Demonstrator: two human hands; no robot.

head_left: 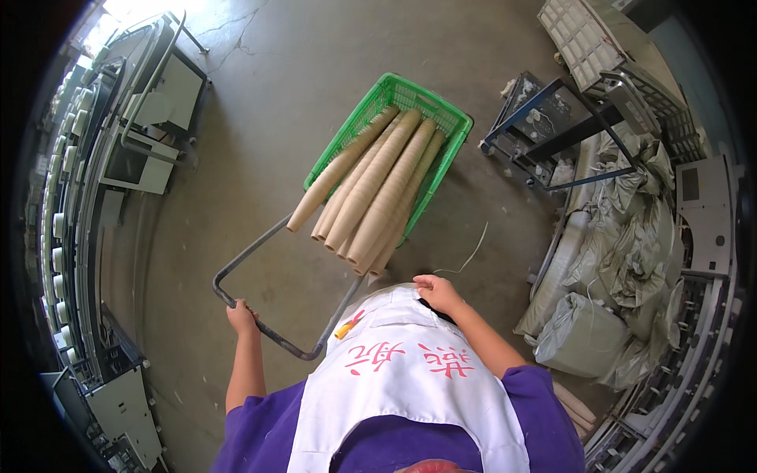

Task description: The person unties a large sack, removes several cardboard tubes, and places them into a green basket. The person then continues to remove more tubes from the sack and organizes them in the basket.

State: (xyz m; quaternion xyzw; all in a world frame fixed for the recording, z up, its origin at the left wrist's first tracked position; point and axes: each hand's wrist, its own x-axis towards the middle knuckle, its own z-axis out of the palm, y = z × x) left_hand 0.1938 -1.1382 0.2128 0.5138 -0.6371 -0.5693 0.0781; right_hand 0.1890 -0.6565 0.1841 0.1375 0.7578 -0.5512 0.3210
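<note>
My left hand (pixel 243 315) is wrapped round the grey metal handle (pixel 260 244) of a cart, at the handle's near left corner. The handle bends back toward a green plastic crate (pixel 453 118) ahead of me. In the crate lie several long, tapered tan stacks of nested paper cones (pixel 378 181), their near ends sticking out over the crate's near side. My right hand (pixel 438 293) rests at the front of my white apron (pixel 402 339), near the waist, its fingers loosely extended with nothing visible in them. A small yellow and red item (pixel 344 328) shows at the apron's left side.
A long machine (pixel 67 205) with rows of white spools runs along the left. At the right stand a blue-framed trolley (pixel 579 126) and pale plastic-wrapped bundles (pixel 615 260). A thin strand (pixel 475 256) lies on the concrete floor (pixel 292 71). Tan tubes (pixel 576 406) show behind my right arm.
</note>
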